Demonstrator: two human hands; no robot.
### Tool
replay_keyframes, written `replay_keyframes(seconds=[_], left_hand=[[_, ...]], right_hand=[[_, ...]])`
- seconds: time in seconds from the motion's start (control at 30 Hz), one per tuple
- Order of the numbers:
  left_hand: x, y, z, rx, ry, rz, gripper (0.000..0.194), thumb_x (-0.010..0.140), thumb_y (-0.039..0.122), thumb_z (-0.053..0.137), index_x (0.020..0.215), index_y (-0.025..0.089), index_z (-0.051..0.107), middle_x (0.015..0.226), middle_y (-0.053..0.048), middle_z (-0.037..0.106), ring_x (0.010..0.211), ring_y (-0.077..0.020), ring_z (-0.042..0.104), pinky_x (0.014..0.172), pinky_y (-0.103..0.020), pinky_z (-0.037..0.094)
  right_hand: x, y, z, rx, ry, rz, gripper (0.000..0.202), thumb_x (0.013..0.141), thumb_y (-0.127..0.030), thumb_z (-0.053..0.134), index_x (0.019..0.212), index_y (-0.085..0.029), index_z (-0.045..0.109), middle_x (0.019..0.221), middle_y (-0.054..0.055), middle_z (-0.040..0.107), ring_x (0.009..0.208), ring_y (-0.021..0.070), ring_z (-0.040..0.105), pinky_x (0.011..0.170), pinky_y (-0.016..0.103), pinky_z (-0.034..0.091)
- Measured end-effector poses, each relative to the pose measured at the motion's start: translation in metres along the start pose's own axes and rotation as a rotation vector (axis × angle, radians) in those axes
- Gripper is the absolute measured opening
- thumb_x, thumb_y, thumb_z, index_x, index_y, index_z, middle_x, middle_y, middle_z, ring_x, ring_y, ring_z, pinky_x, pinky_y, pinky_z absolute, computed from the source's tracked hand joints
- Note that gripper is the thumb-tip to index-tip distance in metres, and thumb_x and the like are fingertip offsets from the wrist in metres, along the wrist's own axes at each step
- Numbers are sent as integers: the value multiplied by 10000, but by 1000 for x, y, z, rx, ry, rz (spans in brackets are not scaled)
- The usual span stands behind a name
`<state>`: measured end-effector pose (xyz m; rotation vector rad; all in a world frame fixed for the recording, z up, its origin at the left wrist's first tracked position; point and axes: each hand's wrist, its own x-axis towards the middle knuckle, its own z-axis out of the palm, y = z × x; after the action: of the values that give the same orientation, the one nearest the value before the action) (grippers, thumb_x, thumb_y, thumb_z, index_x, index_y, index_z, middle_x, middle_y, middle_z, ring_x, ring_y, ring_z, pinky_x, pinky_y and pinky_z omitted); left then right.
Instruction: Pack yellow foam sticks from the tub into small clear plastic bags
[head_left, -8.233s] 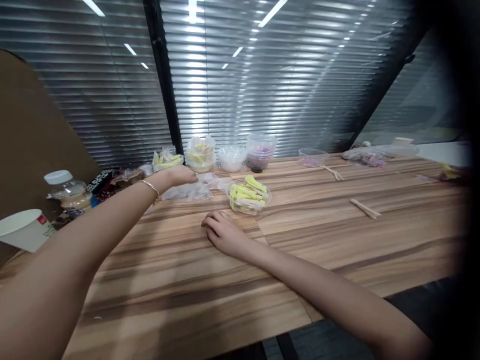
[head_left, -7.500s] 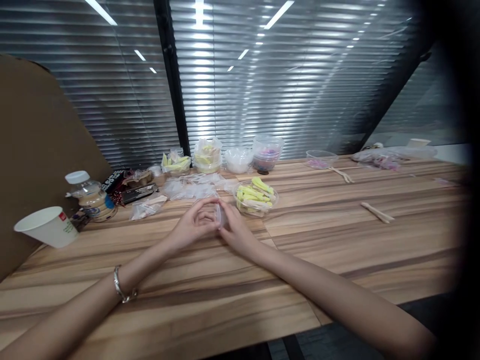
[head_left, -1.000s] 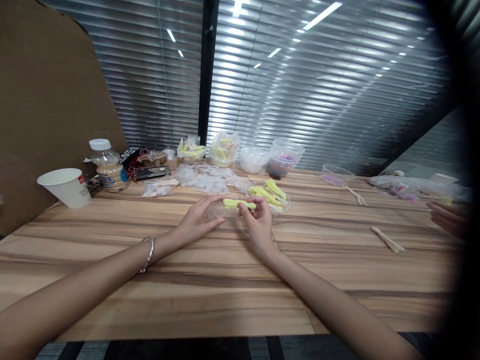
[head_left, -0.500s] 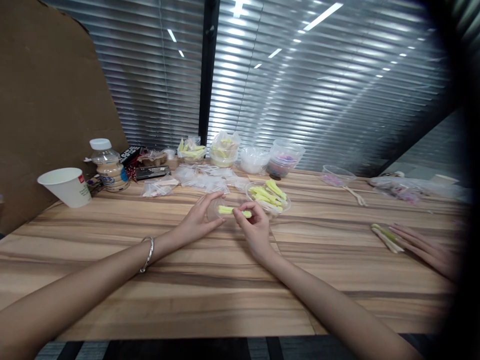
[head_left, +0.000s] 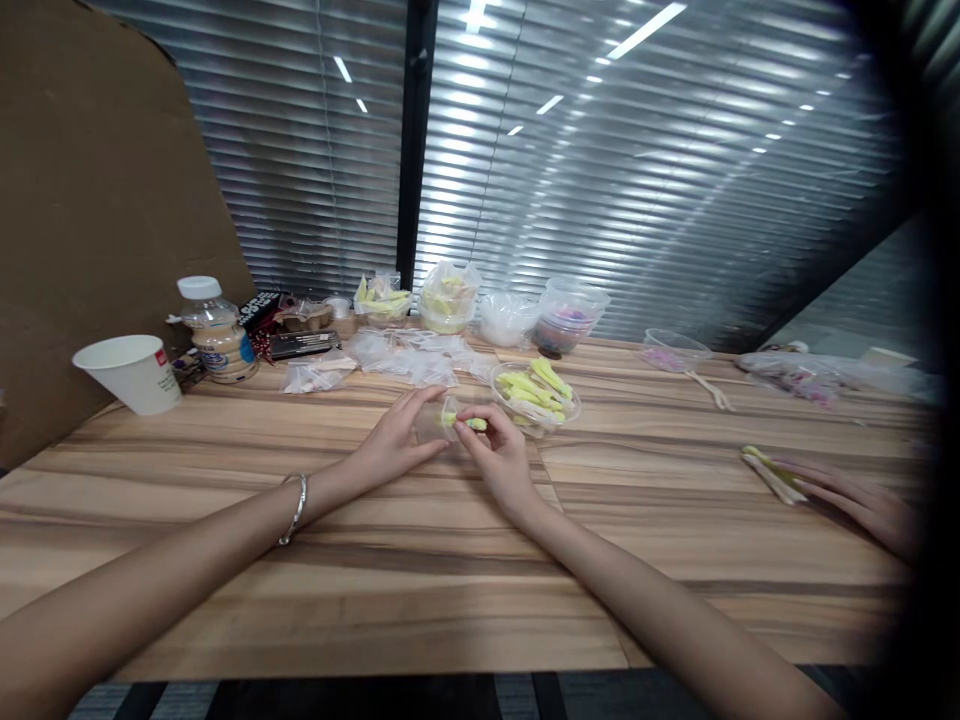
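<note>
My left hand [head_left: 401,435] holds a small clear plastic bag [head_left: 430,424] between thumb and fingers, low over the table. A yellow strip [head_left: 477,424] is pinched in my right hand [head_left: 499,455]. Its left end lies inside or behind the bag's clear film, while its right end sticks out past my fingers. What the strip is made of is too small to tell. Just right of my right hand stands a clear round bowl [head_left: 576,410] full of similar yellow pieces [head_left: 551,380].
Several small clear bags [head_left: 409,357] lie behind my hands. Tubs, a bottle [head_left: 217,335] and a paper cup [head_left: 135,375] line the back and left. At right, another person's hand [head_left: 855,500] rests by yellow and white strips [head_left: 772,475]; a clear bowl [head_left: 676,350] stands behind.
My right hand has moved a little left, and the yellow strip has slid further into the bag. My left hand has stayed nearly in place.
</note>
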<state>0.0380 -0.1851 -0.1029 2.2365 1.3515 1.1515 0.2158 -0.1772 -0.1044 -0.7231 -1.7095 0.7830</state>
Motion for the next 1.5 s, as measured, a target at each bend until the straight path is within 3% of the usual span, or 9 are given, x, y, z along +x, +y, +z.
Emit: replay_keyframes(seconds=[0.27, 0.4, 0.53, 0.67, 0.83, 1.03, 1.2, 1.5], left_hand=[[0, -4, -1, 49, 141, -19, 632, 727, 433, 559, 1292, 249, 344, 1276, -55, 453, 1198, -124, 434, 1074, -324, 383], [1, -2, -3, 89, 229, -16, 587, 717, 392, 583, 1254, 245, 396, 1287, -61, 398, 1241, -128, 373, 1102, -335, 366], [1, -1, -4, 87, 278, -11, 509, 717, 376, 586, 1192, 244, 462, 1331, -59, 302, 1294, -133, 315, 1158, -357, 314], [0, -2, -3, 45, 239, 5, 460, 723, 365, 579, 1162, 256, 497, 1321, -58, 303, 1292, -137, 322, 1137, -366, 355], [-2, 1, -3, -54, 139, -73, 428, 746, 389, 538, 1160, 285, 498, 1356, -40, 265, 1288, -126, 340, 973, -266, 500], [1, 2, -4, 14, 99, 17, 483, 764, 353, 520, 1227, 265, 413, 1297, -41, 380, 1284, -102, 332, 1162, -344, 308], [1, -1, -4, -18, 91, 60, 449, 761, 245, 503, 1201, 229, 418, 1306, -62, 378, 1291, -119, 323, 1152, -369, 300], [-2, 5, -5, -29, -22, 139, 446, 749, 162, 464, 1187, 224, 408, 1331, -69, 350, 1310, -124, 299, 1154, -372, 297]], right_hand=[[0, 4, -1, 22, -5, 71, 234, 896, -288, 454, 1100, -221, 546, 1078, 51, 555, 988, 163, 520, 847, 296, 405], [0, 12, 1, 99, 104, 116, 206, 857, -312, 524, 1035, -214, 488, 1001, 44, 551, 889, 148, 537, 780, 281, 429], [1, 14, 1, 57, 105, 130, 170, 841, -322, 548, 955, -196, 538, 932, 37, 570, 850, 142, 534, 786, 278, 422], [2, 12, 0, 47, 75, 98, 166, 848, -310, 540, 961, -194, 573, 944, 39, 590, 875, 150, 541, 815, 288, 417], [3, 15, -1, 14, 59, 64, 165, 858, -297, 521, 969, -197, 591, 963, 45, 592, 913, 164, 544, 835, 301, 413], [4, 20, -2, 16, 33, 41, 168, 871, -290, 496, 966, -190, 591, 973, 53, 579, 936, 169, 530, 838, 302, 408], [5, 21, -2, 12, 41, 22, 151, 862, -285, 510, 924, -188, 608, 939, 52, 557, 923, 165, 518, 854, 308, 396], [6, 25, -4, 10, 40, 1, 107, 801, -272, 591, 838, -217, 675, 935, 54, 463, 937, 169, 475, 863, 317, 386]])
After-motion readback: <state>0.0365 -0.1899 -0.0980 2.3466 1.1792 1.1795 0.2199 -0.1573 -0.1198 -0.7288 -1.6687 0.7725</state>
